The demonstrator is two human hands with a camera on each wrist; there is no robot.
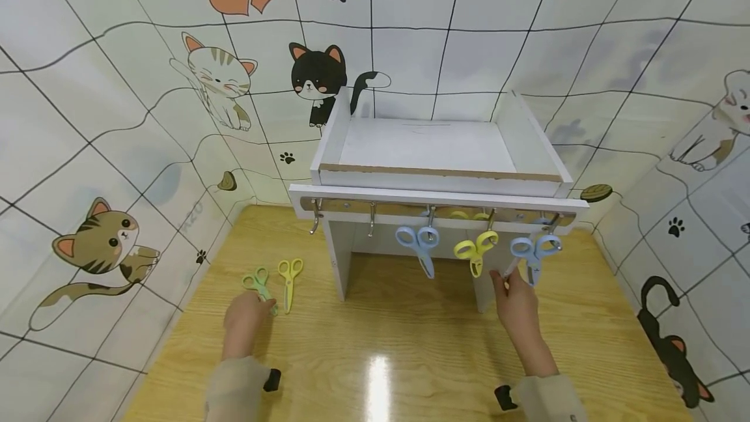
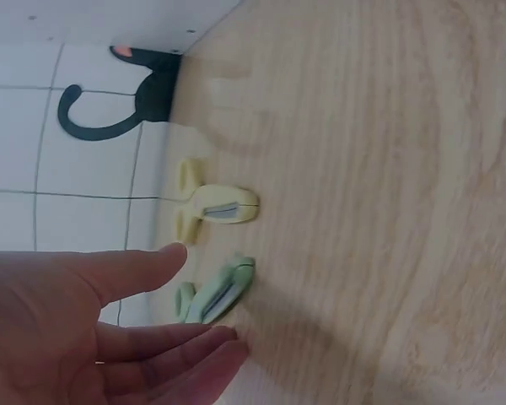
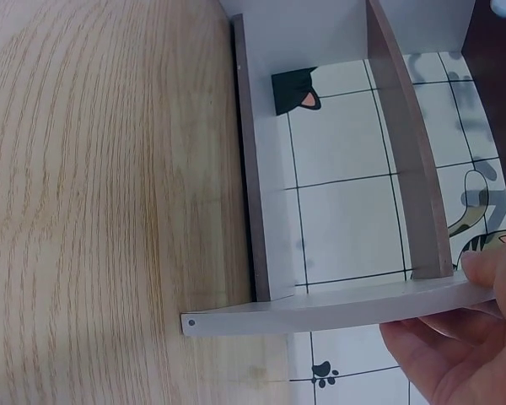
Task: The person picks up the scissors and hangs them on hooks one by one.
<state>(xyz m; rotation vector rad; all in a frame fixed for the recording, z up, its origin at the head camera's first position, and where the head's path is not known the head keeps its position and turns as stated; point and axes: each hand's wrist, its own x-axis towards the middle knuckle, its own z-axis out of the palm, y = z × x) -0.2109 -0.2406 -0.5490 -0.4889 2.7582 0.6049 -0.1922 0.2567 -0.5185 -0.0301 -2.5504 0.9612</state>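
My left hand is beside a pair of green scissors on the wooden table. In the left wrist view, its thumb and straight fingers are spread apart near the scissors, without a visible grip. Yellow scissors lie just right of the green pair. My right hand holds the right side panel of a white shelf, thumb on one face and fingers on the other. Above that hand, blue scissors hang from the shelf's hook rail. Further left hang yellow scissors and another blue pair.
Two bare hooks, a left one and its neighbour, are on the rail's left end. The shelf's open top tray has raised sides. Cat-patterned walls enclose the wooden table at the back and sides.
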